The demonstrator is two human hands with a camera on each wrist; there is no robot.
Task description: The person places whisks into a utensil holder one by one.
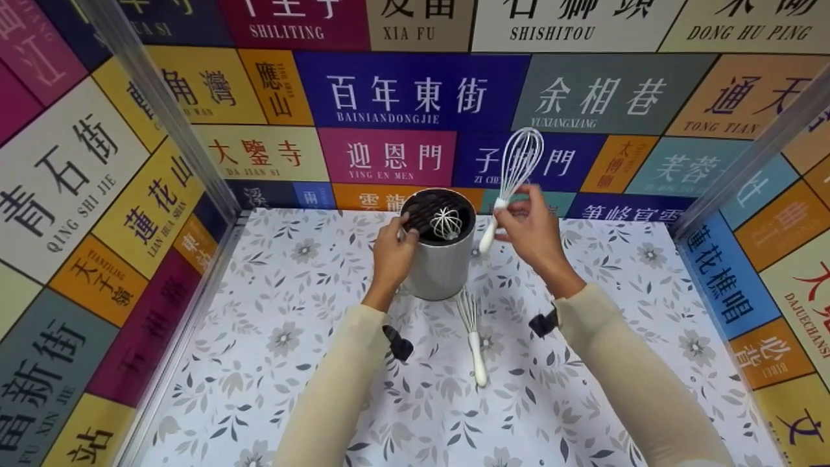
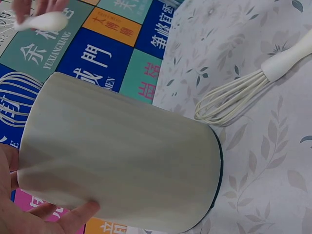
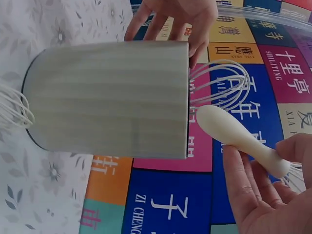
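The left hand (image 1: 393,254) grips the canister (image 1: 441,272) near its rim, fingers and thumb spread against the wall. The right hand (image 1: 533,227), to the right of the canister, pinches a white whisk (image 1: 487,239) by its handle; the whisk tilts with its wires up and its handle end down, near the level of the canister's rim. The canister itself stands upright, and inside its mouth is a dark slotted insert (image 1: 425,209), from which a second whisk (image 1: 446,224) pokes out, wires up. On the person's side of the canister a third whisk (image 1: 478,360) lies flat, wires toward the base, handle pointing away; whether it touches the base is hard to tell. Around the canister spreads a white floral tabletop (image 1: 285,370), and behind it rises a wall of colourful lettered panels (image 1: 415,87).
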